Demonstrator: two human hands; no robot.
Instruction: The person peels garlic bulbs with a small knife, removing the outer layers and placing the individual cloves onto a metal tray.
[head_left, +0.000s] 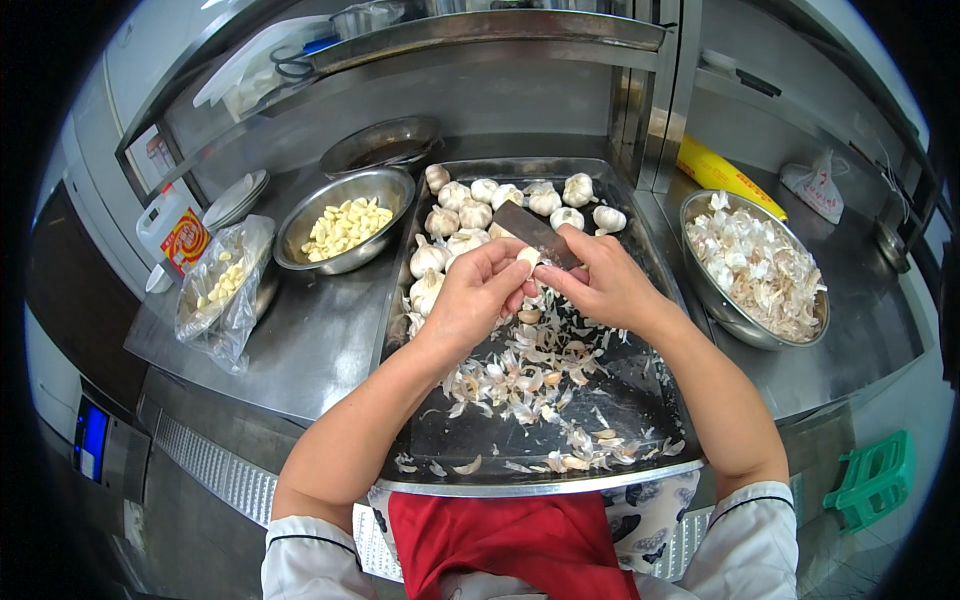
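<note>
Between the fingertips of my left hand (484, 289) is a pale garlic clove (529, 257). My right hand (600, 277) grips a wide-bladed knife (531, 229); its blade points up and to the left, and the handle is hidden in my fingers. The right thumb lies close against the clove. Both hands are above a black metal tray (637, 390). Whole garlic bulbs (474, 214) fill the tray's far end and left side. Under and in front of my hands lie loose garlic skins (517, 375) with a few unpeeled cloves (552, 378) among them.
Left of the tray, a steel bowl (405, 196) holds peeled cloves (346, 227), near a plastic-lined bowl (251, 285) with more. A steel bowl (694, 300) heaped with skins stands at right. Behind are a dark pan (382, 142) and a steel shelf (487, 34). A green stool (874, 480) is on the floor.
</note>
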